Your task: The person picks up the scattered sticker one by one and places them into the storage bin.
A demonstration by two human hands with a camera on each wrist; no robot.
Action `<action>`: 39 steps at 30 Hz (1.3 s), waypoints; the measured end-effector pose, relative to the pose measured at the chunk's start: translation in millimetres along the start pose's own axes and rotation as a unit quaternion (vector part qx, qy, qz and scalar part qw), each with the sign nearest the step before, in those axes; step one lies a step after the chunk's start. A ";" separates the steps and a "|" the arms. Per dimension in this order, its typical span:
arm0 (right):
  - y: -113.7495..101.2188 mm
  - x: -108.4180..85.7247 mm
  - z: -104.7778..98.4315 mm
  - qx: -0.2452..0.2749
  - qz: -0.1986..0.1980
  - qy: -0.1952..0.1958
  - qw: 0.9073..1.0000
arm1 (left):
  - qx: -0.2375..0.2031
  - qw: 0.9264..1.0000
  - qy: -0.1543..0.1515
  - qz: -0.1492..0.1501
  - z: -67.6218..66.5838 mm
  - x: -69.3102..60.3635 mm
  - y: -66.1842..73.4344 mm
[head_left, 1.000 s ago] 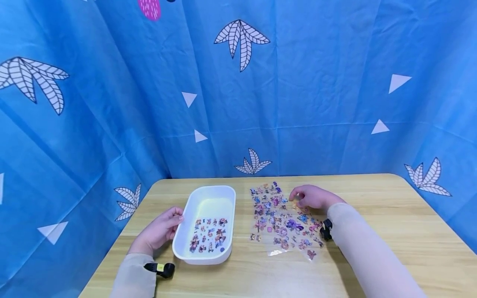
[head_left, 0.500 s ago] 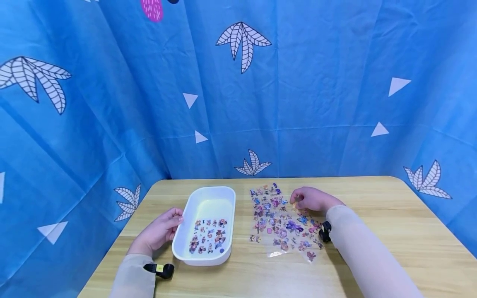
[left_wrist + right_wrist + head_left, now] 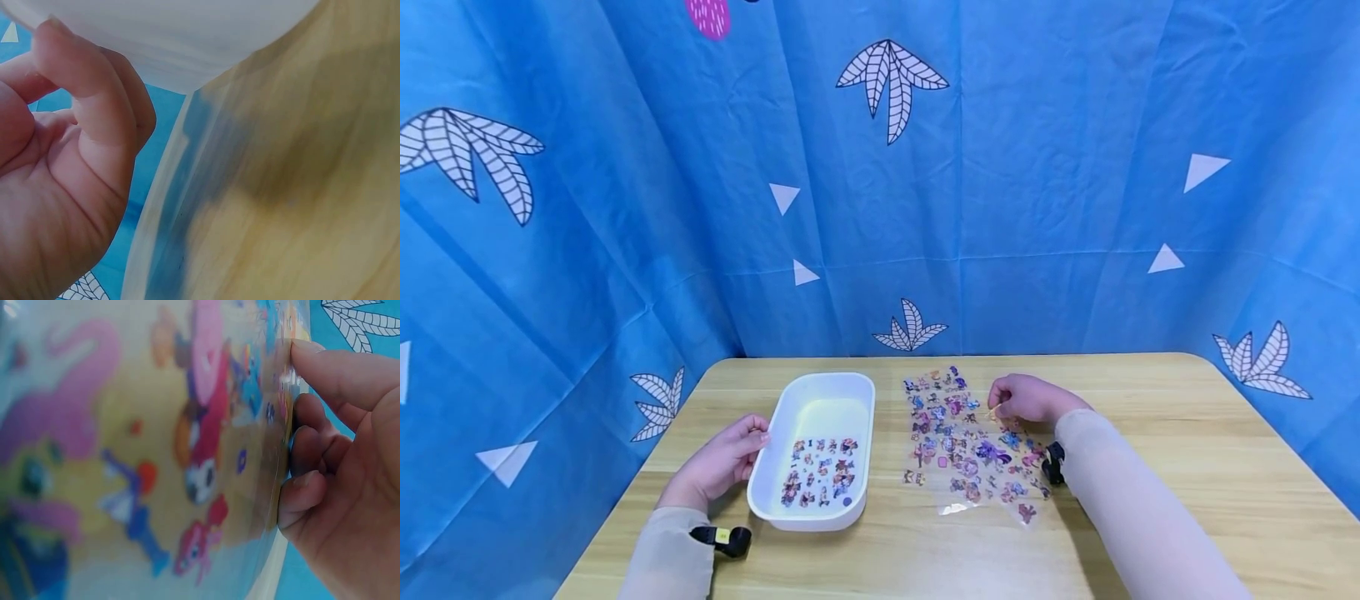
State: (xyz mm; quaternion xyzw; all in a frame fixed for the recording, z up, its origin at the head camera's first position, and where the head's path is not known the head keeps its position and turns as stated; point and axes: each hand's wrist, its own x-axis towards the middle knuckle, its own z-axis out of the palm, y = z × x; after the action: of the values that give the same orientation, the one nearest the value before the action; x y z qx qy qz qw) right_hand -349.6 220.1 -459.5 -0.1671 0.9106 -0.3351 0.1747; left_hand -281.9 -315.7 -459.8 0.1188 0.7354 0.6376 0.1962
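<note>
My left hand (image 3: 721, 464) grips the left rim of a white plastic tub (image 3: 831, 523), fingers curled at its wall in the left wrist view. Low in the tub lies a sheet of small cartoon stickers (image 3: 822, 473). To the right, clear sticker sheets (image 3: 946, 433) with colourful pony figures are spread on the table, seemingly overlapping. Over their upper right part, my right hand (image 3: 1028, 398) pinches a small orange-yellow sticker (image 3: 994, 412) at the fingertips. The right wrist view shows the curled fingers (image 3: 303, 494) against the sheet; the pinched sticker cannot be made out there.
A light wooden table (image 3: 910, 558) carries everything. Behind and beside it hangs a blue patterned curtain (image 3: 1037, 183). A black strap device sits on each wrist, the left one (image 3: 724, 539) close to the tub.
My right hand has shifted very slightly right, and the orange-yellow sticker at its fingertips now looks thin and slanted. The left hand and the tub stay in place.
</note>
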 end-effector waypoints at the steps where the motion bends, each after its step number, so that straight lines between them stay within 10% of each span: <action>1: 0.2 -0.1 -0.5 -0.001 0.002 0.000 1.000 | -0.002 1.000 -0.001 0.000 0.1 0.1 0.1; 21: 7.6 -5.8 -6.9 0.060 0.001 -0.006 0.998 | -0.001 1.000 -0.001 -0.001 0.9 -1.0 1.2; 39: 16.4 -13.1 -11.5 0.127 -0.010 0.070 0.989 | 0.000 1.000 -0.010 0.007 -0.3 -0.6 2.4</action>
State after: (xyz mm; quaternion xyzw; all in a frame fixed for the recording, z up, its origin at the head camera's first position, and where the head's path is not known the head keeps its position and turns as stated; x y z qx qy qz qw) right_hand -346.1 243.7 -459.6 -0.1286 0.8689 -0.4608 0.1271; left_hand -281.7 -315.9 -457.3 0.1306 0.7326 0.6377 0.1989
